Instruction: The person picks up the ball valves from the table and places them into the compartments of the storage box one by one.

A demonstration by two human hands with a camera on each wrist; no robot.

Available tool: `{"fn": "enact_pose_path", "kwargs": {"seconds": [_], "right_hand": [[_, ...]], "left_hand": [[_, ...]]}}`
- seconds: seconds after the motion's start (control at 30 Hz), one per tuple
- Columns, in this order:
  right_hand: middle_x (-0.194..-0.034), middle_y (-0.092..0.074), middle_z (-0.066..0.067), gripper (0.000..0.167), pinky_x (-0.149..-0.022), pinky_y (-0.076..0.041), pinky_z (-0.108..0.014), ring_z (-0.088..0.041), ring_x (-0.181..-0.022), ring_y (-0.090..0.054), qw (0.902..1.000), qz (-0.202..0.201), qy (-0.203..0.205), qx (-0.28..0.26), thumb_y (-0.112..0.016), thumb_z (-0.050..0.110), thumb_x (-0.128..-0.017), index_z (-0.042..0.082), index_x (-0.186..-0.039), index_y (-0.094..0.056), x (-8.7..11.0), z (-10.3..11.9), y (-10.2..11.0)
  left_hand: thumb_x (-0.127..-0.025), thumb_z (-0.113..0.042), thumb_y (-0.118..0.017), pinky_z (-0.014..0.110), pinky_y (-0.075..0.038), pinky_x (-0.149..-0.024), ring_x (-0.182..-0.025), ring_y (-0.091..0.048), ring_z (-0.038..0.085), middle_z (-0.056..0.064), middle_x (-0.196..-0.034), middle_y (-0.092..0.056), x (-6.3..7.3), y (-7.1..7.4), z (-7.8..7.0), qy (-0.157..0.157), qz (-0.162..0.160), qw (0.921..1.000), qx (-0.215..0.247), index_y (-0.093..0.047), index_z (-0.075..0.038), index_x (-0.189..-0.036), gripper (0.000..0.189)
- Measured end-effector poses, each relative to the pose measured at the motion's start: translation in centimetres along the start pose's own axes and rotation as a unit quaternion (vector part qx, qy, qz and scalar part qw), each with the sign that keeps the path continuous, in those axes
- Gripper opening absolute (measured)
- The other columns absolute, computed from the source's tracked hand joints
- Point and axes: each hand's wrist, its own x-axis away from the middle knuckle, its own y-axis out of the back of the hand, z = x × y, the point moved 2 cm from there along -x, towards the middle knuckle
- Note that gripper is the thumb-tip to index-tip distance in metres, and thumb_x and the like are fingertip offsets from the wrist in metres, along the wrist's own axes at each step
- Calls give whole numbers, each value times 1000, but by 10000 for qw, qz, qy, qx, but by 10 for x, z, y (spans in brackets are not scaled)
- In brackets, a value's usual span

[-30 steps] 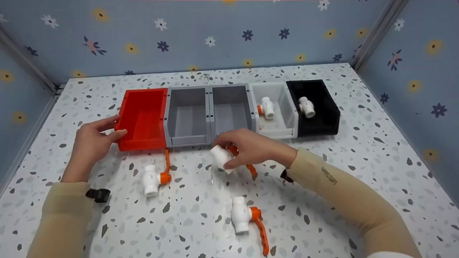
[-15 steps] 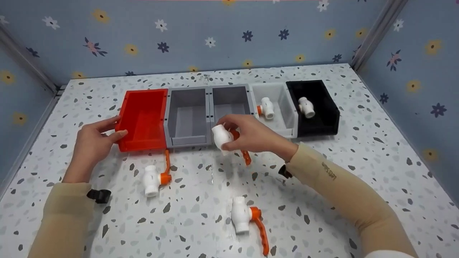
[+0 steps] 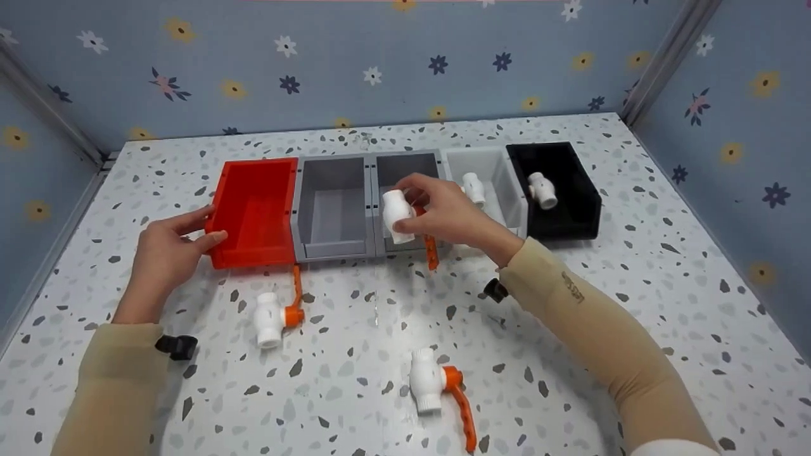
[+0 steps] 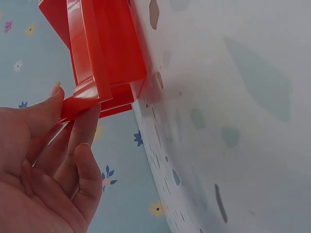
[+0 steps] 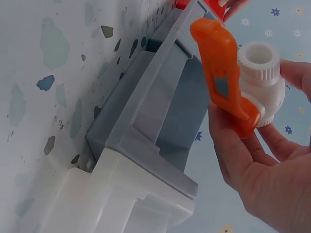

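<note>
A white ball valve (image 3: 397, 214) with an orange lever handle is gripped by my right hand (image 3: 447, 209), in the air over the front of the right-hand grey bin (image 3: 407, 161). In the right wrist view, the orange handle (image 5: 218, 73) points away from the fingers and the valve's round end opening shows. At the left, my left hand (image 3: 168, 250) pinches the side rim of the red bin (image 3: 256, 212) between thumb and fingers. The left wrist view shows the thumb (image 4: 46, 114) on one side of that rim and fingers on the other.
Left of the right-hand grey bin is another grey bin (image 3: 336, 209). A white bin (image 3: 516, 218) and a black bin (image 3: 573, 209) continue the row, each with a valve inside. Two more valves lie on the speckled table: one at left (image 3: 268, 322), one in front (image 3: 426, 380).
My right hand has lifted the ball valve and carried it away from me, from in front of the grey bins to above the right-hand one. The left hand stays on the red bin.
</note>
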Motion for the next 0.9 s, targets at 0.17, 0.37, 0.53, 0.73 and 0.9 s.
{"fn": "enact_pose_path", "kwargs": {"seconds": [0.17, 0.37, 0.53, 0.73, 0.9], "right_hand": [[-111, -62, 2, 52, -74, -52, -34, -17, -95, -59, 9995, -169, -117, -237, -80, 26, -85, 20, -131, -57, -7, -4, 2], [-111, -63, 3, 52, -76, -54, -33, -15, -95, -60, 9980, -402, -179, -465, -80, 26, -85, 21, -131, -57, -15, -4, 4], [-111, -64, 4, 53, -79, -53, -31, -13, -96, -60, 9962, -526, -316, -616, -79, 26, -86, 22, -135, -57, -21, -5, 5], [-108, -63, 2, 56, -79, -53, -30, -13, -97, -59, 9943, -706, -483, -638, -78, 26, -86, 25, -137, -56, -30, -8, 8], [-109, -62, 2, 58, -79, -53, -29, -13, -98, -59, 9941, -748, -595, -503, -77, 28, -87, 23, -140, -54, -36, -8, 10]], "left_hand": [[-96, -36, -67, 20, -50, -72, -115, -52, 34, 17, -149, -47, 1, 1, -1, -13, 10, 9999, -99, -38, -27, -154, 65], [-96, -36, -67, 22, -50, -70, -108, -52, 31, 18, -148, -48, 2, 1, -1, -26, 0, 9998, -175, -38, -26, -154, 65], [-96, -36, -66, 23, -50, -70, -106, -51, 30, 18, -149, -47, 2, -1, -1, 4, 18, 9998, -182, -37, -27, -154, 66], [-96, -35, -66, 23, -47, -64, -97, -51, 27, 18, -147, -49, 2, -1, -2, -153, -33, 9996, -218, -38, -26, -153, 64], [-96, -36, -66, 23, -47, -65, -99, -50, 27, 18, -147, -49, 1, -1, -2, -97, -4, 9998, -198, -38, -27, -153, 65]]}}
